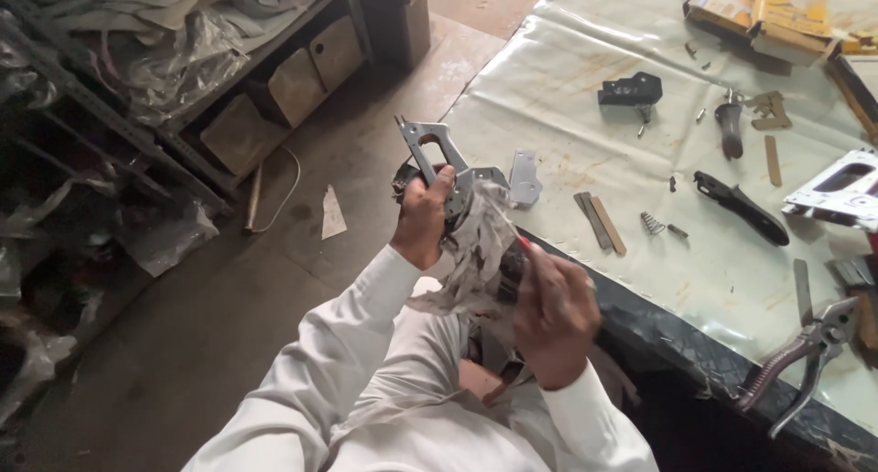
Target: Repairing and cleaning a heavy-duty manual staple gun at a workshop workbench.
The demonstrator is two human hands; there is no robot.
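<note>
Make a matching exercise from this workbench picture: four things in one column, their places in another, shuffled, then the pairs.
Things:
1. metal frame
2. rag
3. pliers
4. small spring

Places:
A. at the table's near edge, on the right
B. gripped in the left hand
C. lying loose on the table, beside flat strips
D. bunched between both hands, against the right hand

Pairs: 1-B, 2-D, 3-A, 4-C

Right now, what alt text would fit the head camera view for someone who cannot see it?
A person in white sleeves holds a grey metal tool frame in the left hand and rubs it with a stained rag in the right hand. Beside them, a plastic-covered table holds pliers, a spring and other small parts.
</note>
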